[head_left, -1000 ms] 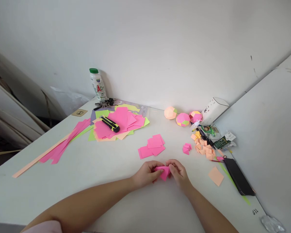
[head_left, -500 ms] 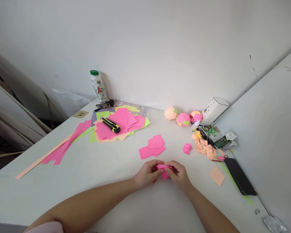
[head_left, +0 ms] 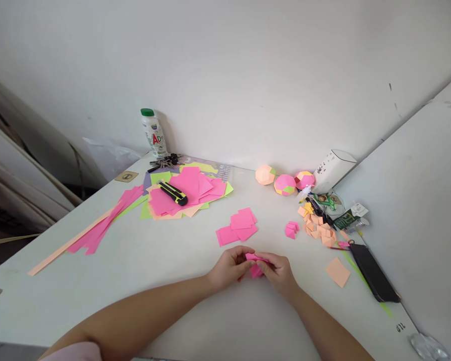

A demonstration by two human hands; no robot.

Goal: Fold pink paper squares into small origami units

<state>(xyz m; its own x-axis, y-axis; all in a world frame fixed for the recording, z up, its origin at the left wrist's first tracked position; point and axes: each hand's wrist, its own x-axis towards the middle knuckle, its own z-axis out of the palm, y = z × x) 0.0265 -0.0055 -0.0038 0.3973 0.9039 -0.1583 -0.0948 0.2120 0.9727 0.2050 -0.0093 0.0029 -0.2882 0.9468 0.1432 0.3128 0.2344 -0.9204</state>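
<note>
A small piece of folded pink paper (head_left: 255, 271) is pinched between both hands above the near part of the table. My left hand (head_left: 228, 266) grips its left side with thumb and fingers, and my right hand (head_left: 277, 271) grips its right side. The fingers cover much of the paper, so the exact fold is hidden. Just beyond my hands lie several loose pink paper squares (head_left: 242, 220). Farther right sits a little cluster of folded pink pieces (head_left: 292, 229), with a heap of folded peach pieces (head_left: 320, 230) beside it.
A box cutter (head_left: 173, 193) rests on stacked coloured paper (head_left: 195, 185). Long paper strips (head_left: 101, 220) lie left. By the wall stand a bottle (head_left: 154, 133), paper balls (head_left: 284, 184) and a white tube (head_left: 333, 171). A black pouch (head_left: 374, 273) and peach square (head_left: 338, 272) are right.
The fingers have shifted slightly on the pink paper, and more of it is covered by the right fingers. The whole scene sits a little farther right in view.
</note>
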